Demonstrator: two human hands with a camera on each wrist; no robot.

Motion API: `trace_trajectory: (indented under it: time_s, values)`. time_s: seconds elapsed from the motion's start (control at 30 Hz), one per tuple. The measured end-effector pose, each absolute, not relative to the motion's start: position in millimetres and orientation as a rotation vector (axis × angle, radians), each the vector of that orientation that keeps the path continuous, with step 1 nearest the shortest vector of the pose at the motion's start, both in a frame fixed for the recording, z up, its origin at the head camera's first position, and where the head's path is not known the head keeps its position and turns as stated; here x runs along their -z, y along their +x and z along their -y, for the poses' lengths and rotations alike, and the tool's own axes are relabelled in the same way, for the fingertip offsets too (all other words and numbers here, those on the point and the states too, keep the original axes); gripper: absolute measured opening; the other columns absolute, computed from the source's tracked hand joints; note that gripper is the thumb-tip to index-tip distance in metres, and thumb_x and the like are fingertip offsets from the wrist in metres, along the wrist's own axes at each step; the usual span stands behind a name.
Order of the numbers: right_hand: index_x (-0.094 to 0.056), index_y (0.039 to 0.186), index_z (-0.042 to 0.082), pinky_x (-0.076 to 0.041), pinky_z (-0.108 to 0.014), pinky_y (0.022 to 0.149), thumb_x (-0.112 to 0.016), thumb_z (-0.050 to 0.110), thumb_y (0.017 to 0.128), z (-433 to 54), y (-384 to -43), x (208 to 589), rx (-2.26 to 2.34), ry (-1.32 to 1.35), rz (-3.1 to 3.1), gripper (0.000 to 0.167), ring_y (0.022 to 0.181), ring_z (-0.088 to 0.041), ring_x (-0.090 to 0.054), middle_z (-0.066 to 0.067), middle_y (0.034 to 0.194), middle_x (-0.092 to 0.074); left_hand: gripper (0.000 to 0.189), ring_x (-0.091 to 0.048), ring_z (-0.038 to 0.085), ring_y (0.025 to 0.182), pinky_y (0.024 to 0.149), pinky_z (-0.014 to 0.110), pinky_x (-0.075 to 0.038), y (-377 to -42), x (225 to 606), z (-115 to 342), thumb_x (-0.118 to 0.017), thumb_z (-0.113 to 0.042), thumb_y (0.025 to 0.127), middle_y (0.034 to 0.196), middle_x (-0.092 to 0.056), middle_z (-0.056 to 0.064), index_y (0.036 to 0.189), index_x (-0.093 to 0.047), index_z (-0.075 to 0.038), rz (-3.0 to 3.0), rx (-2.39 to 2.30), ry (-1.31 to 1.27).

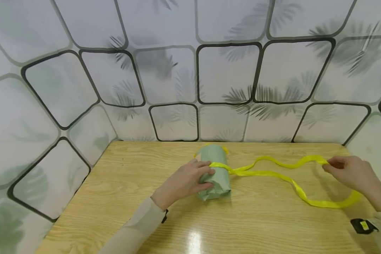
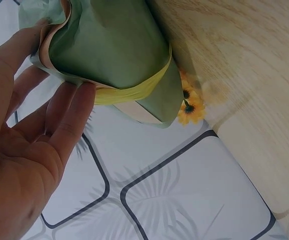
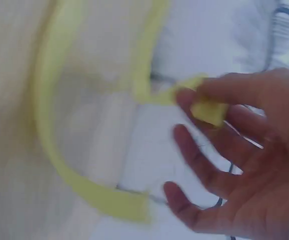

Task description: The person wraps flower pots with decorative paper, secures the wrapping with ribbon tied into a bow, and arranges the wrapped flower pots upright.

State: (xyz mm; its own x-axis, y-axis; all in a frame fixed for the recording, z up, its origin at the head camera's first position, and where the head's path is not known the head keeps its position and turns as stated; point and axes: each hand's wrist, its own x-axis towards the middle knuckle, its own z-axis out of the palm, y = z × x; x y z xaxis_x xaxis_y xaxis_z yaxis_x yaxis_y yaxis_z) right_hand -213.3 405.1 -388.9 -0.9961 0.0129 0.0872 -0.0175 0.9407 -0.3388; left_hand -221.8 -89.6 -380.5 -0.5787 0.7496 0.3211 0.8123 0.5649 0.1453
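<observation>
Here, the right hand (image 1: 352, 173) pinches the yellow ribbon (image 1: 263, 173) near one end between thumb and forefinger, other fingers loosely spread. The left hand (image 1: 188, 178) bends its fingers against the side of the green paper-wrapped bouquet (image 1: 217, 180), which lies on the wooden table (image 1: 257, 222), ribbon round its middle, yellow flowers (image 2: 191, 110) at its far end. The ribbon looks light, limp and slippery, best pinched near its tips; the paper probably creases easily, so steady it softly by the sides.
</observation>
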Motion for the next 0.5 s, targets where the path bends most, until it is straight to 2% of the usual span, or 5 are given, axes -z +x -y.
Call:
trace_trajectory:
  time_s: [0.1, 0.23, 0.33, 0.4, 0.5]
  values:
    - [-0.064, 0.121, -0.011, -0.056, -0.039, 0.069, -0.06, 0.035, 0.104, -389, -212, 374, -0.85, -0.062, 2.821, 0.049, 0.088, -0.019, -0.07, -0.004, 0.095, -0.078, 0.035, -0.066, 0.027, 0.122, 0.105, 0.042, -0.054, -222, 380, 89, -0.078, -0.035, 0.09, 0.133, -0.07, 0.01, 0.118, -0.073, -0.015, 2.573, 0.409, -1.298]
    - [-0.068, 0.118, 0.01, -0.052, -0.01, 0.068, -0.057, 0.024, 0.106, -370, -210, 357, -1.36, 0.06, 2.505, 0.022, 0.076, 0.012, -0.063, 0.03, 0.087, -0.069, 0.035, -0.067, 0.027, 0.119, 0.108, 0.045, -0.052, -222, 380, 90, -0.079, -0.035, 0.09, 0.133, -0.07, 0.01, 0.118, -0.073, -0.015, 2.571, 0.405, -1.284]
    - [-0.07, 0.11, 0.02, -0.051, -0.012, 0.059, -0.059, 0.014, 0.104, -361, -208, 350, -1.704, 0.167, 2.26, 0.014, 0.066, -0.001, -0.065, 0.014, 0.079, -0.074, 0.035, -0.068, 0.027, 0.117, 0.106, 0.045, -0.053, -222, 380, 89, -0.079, -0.036, 0.089, 0.133, -0.07, 0.01, 0.118, -0.073, -0.016, 2.575, 0.411, -1.282]
    - [-0.073, 0.109, 0.021, -0.041, -0.021, 0.047, -0.061, 0.014, 0.103, -356, -207, 347, -1.892, 0.175, 2.136, 0.015, 0.057, -0.008, -0.059, 0.006, 0.074, -0.073, 0.036, -0.067, 0.027, 0.117, 0.107, 0.045, -0.053, -222, 381, 89, -0.079, -0.035, 0.09, 0.134, -0.069, 0.011, 0.119, -0.073, -0.015, 2.579, 0.418, -1.287]
    - [-0.073, 0.111, 0.018, -0.022, -0.034, 0.047, -0.064, 0.016, 0.101, -351, -205, 348, -2.104, 0.155, 2.004, 0.014, 0.05, -0.013, -0.046, -0.001, 0.066, -0.069, 0.036, -0.067, 0.028, 0.12, 0.108, 0.047, -0.051, -221, 382, 88, -0.079, -0.035, 0.09, 0.134, -0.069, 0.011, 0.119, -0.073, -0.015, 2.589, 0.424, -1.291]
